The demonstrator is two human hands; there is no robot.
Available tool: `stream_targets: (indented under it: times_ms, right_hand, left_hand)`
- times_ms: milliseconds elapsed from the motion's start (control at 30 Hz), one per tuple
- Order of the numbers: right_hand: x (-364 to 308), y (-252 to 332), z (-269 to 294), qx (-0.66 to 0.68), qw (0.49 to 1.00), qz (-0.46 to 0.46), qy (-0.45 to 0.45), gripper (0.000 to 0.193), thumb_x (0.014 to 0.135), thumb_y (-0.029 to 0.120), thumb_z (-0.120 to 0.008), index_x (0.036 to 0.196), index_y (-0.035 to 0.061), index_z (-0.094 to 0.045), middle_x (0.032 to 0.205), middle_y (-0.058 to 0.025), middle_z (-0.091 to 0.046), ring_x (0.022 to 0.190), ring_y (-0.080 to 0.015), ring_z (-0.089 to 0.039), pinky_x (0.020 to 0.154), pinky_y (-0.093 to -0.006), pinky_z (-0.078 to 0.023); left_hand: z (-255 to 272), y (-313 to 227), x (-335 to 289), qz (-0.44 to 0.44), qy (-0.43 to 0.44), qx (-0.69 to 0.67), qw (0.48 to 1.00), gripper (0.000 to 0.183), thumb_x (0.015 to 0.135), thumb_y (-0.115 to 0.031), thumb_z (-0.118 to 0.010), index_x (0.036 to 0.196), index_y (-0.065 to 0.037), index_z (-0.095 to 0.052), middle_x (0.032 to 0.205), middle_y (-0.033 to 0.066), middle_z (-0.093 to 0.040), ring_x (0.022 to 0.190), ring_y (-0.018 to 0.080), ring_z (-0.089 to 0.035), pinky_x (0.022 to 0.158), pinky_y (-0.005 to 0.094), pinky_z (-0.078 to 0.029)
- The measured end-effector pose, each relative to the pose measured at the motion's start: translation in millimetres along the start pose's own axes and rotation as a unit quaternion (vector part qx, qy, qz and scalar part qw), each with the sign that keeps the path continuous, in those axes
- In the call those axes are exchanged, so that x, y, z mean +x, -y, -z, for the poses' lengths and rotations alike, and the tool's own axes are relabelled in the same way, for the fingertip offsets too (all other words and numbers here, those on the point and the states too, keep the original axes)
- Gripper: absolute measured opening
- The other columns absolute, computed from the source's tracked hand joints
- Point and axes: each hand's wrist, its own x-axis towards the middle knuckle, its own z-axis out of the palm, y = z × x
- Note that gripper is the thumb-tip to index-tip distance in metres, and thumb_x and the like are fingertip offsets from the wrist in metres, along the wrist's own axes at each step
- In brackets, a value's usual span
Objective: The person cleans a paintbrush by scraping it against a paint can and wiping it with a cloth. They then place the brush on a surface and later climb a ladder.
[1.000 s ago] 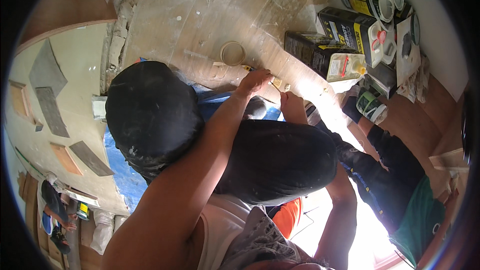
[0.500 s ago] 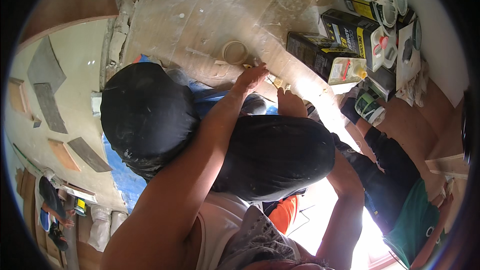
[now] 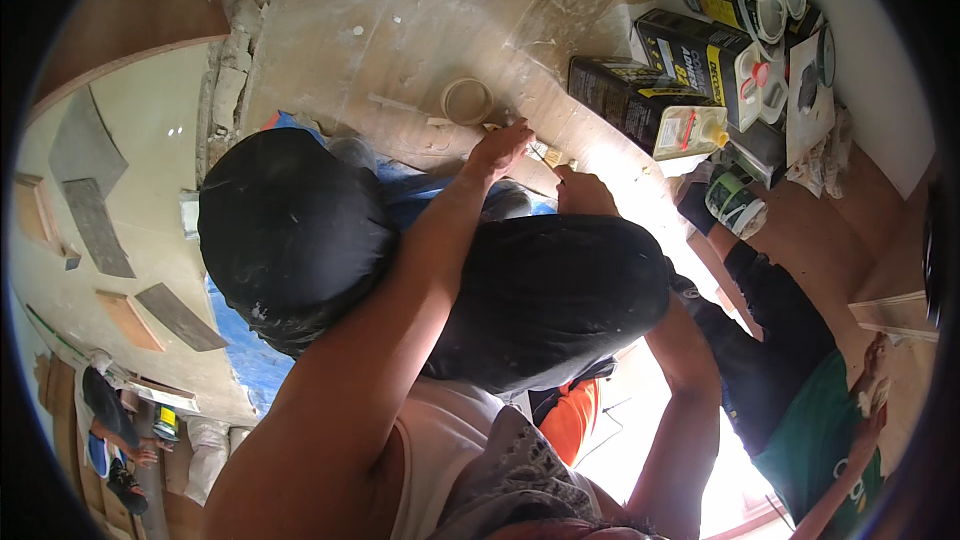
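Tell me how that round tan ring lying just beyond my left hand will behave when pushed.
The round tan ring looks hollow and thin-walled, so it is probably light for its size. Lying flat, it would likely slide rather than roll; tipped on edge, its circular outline could let it roll.

Both hands (image 3: 498,150) are viewed from above by head-worn fisheye, past the nearer knees (image 3: 550,300); rim distances seem distorted.

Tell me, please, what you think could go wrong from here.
The left hand might knock the round tan ring lying just beyond it. Strong glare on the surface beside the right hand could make the thin piece between both hands harder to see.
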Motion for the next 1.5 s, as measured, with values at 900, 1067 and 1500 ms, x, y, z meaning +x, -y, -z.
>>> stream_targets:
  times_ms: [900, 1067, 1500]
  right_hand:
    - [24, 11, -20, 0.114, 0.992, -0.039, 0.04, 0.026, 0.093, 0.023, -0.055, 0.111, 0.0052, -0.061, 0.082, -0.0124, -0.064, 0.078, -0.0253, -0.068, 0.066, -0.0405, -0.053]
    - [15, 6, -23, 0.134, 0.989, -0.047, 0.033, 0.026, 0.093, 0.024, -0.055, 0.111, 0.0052, -0.06, 0.084, -0.0134, -0.065, 0.081, -0.0263, -0.068, 0.068, -0.0413, -0.053]
    - [13, 7, -40, 0.152, 0.986, -0.056, 0.027, 0.028, 0.094, 0.027, -0.055, 0.111, 0.0051, -0.059, 0.089, -0.0161, -0.067, 0.088, -0.0288, -0.069, 0.073, -0.0432, -0.052]
  left_hand:
    - [4, 27, -4, -0.031, -0.071, -0.064, 0.995, 0.027, 0.082, -0.011, -0.072, 0.098, -0.004, -0.052, 0.088, 0.0155, -0.06, 0.08, 0.0361, -0.061, 0.071, 0.0458, -0.05]
    - [4, 25, -10, 0.004, -0.047, -0.08, 0.996, 0.026, 0.083, -0.012, -0.07, 0.099, -0.003, -0.051, 0.087, 0.0161, -0.059, 0.077, 0.0365, -0.06, 0.069, 0.0461, -0.05]
    - [14, 23, -17, 0.061, -0.041, -0.109, 0.991, 0.025, 0.087, -0.015, -0.065, 0.1, -0.003, -0.048, 0.083, 0.0175, -0.058, 0.071, 0.0375, -0.059, 0.065, 0.0468, -0.049]
